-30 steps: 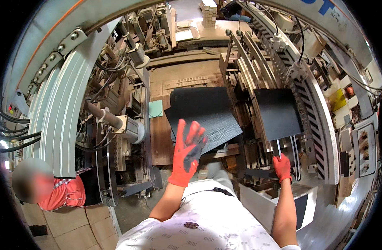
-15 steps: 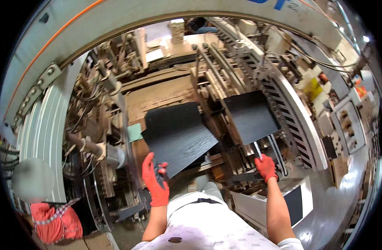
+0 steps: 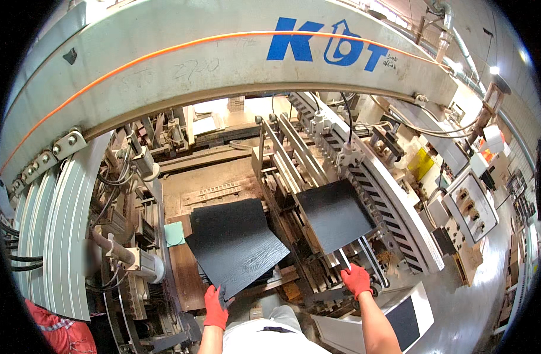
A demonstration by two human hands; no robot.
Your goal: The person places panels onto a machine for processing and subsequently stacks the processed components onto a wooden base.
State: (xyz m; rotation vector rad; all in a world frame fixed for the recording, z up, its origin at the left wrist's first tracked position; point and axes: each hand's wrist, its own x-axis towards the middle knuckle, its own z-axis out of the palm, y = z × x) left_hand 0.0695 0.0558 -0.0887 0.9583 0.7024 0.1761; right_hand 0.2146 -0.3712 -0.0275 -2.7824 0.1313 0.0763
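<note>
From the head camera, the left hand [image 3: 215, 307], in a red work glove, is closed on the near corner of a large black wood-grained flat panel [image 3: 235, 242]. The panel lies tilted, its near corner low toward the person and its far edge raised over the brown machine bed [image 3: 214, 187]. Its right corner pokes out toward the steel feed rails [image 3: 285, 171] and stops just short of them, so little room is left on that side. Its left edge passes just beside a small pale green square pad [image 3: 175, 233], with a strip of dark brown board [image 3: 188, 277] showing below that edge.

The right hand [image 3: 357, 279], also in a red glove, rests on the machine's near frame, fingers curled down onto a metal bar; whether it truly clamps the bar I cannot tell. Just beyond it a second black flat panel [image 3: 335, 215] sits between the rails and a slanted toothed guide [image 3: 394, 212], its edges hemmed in on both sides.

A broad grey curved guard with an orange stripe [image 3: 223, 65] arches over the whole work zone, closing the room above. To the left stands a grey cylindrical motor [image 3: 141, 264] amid cables. At the lower left a person's red sleeve [image 3: 61, 333] shows, well apart from the panel.
</note>
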